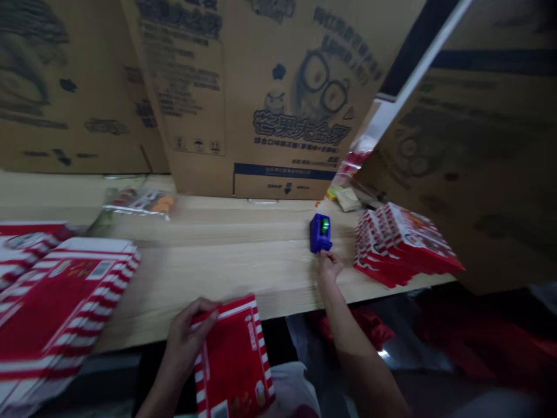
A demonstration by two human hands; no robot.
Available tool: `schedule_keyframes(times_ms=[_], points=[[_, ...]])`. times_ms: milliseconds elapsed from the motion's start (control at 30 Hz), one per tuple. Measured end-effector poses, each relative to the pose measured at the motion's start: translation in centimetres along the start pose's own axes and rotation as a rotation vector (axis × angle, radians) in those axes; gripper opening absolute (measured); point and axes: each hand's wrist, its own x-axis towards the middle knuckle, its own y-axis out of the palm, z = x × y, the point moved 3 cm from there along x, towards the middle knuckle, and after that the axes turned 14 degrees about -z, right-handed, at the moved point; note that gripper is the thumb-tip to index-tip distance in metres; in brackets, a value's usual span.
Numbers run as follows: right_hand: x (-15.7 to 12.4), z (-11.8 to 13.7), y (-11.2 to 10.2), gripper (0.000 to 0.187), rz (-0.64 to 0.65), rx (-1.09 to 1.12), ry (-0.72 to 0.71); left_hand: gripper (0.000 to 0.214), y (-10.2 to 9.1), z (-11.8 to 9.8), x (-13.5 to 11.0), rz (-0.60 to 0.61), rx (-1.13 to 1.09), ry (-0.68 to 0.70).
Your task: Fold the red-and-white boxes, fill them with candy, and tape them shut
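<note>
Flattened red-and-white striped carton (232,360) sits in the left hand (187,337), its fingers curled over the carton's top edge, just off the near edge of the desk (217,273), with its lower end running out of view. The right hand (328,266), well apart, has its fingertips at the base of a blue tape dispenser (321,233) carrying a green roll (324,226); whether it grips cannot be told. A stack of flat red cartons (402,247) lies just beyond that hand, more striped cartons (56,302) lie at the left, and a clear plastic bag (139,201) lies near large printed cardboard boxes (261,98).
</note>
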Motion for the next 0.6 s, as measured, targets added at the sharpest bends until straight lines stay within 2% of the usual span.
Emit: schedule_keyframes(times_ms=[133, 167, 200, 233, 300, 367, 400, 433, 500, 533, 600], points=[[-1.6, 0.8, -0.2, 0.034, -0.005, 0.064, 0.094, 0.018, 0.5, -1.0, -0.4, 0.012, -0.066, 0.008], [-2.4, 1.6, 0.1, 0.032, 0.051, 0.070, 0.122, 0.018, 0.5, -1.1, -0.3, 0.011, -0.084, 0.012], [-3.3, 2.8, 0.8, 0.030, 0.165, 0.067, 0.145, 0.018, 0.5, -1.2, -0.3, 0.011, -0.098, 0.019], [-4.4, 4.2, 1.7, 0.029, 0.325, 0.057, 0.162, 0.018, 0.6, -1.3, -0.3, 0.012, -0.107, 0.025], [-7.8, 7.8, 4.7, 0.027, 0.942, -0.015, 0.130, 0.016, 0.8, -1.4, -0.3, 0.028, -0.109, 0.029], [-11.7, 11.5, 7.2, 0.028, 1.552, -0.103, -0.051, 0.015, 1.1, -1.5, -0.4, 0.055, -0.096, 0.016], [-13.5, 13.0, 8.2, 0.029, 1.789, -0.139, -0.169, 0.014, 1.3, -1.6, -0.4, 0.065, -0.090, 0.010], [-15.1, 14.1, 9.1, 0.030, 1.967, -0.157, -0.267, 0.014, 1.5, -1.8, -0.4, 0.075, -0.089, 0.008], [-17.9, 15.3, 10.3, 0.033, 2.227, -0.197, -0.426, 0.012, 1.7, -2.0, -0.5, 0.082, -0.098, 0.010], [-19.0, 15.5, 10.7, 0.033, 2.285, -0.226, -0.505, 0.012, 1.7, -2.1, -0.5, 0.082, -0.105, 0.013], [-20.5, 15.1, 11.3, 0.033, 2.251, -0.302, -0.688, 0.012, 1.6, -2.2, -0.5, 0.079, -0.114, 0.018]])
